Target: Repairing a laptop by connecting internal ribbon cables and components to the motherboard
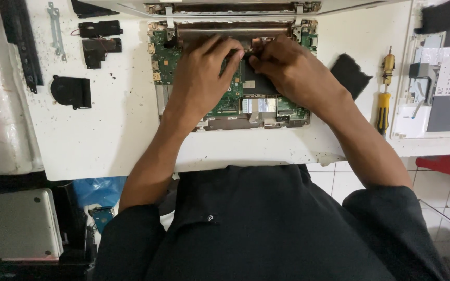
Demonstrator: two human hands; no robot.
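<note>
At the twelve o'clock edge of the white worktable (105,140), a small black part (250,56) on the opened laptop's green circuit board (225,101) is being pinched by the left hand (201,78) and right hand (287,70), fingers narrowed, so hard tugging is judged likely to tear it.

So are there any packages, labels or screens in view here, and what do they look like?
Label: small pale rectangle on the green board, between both hands.
Bag: crumpled blue plastic, under the table's left edge.
Screen: none lit; only the laptop's lid edge at top.
</note>
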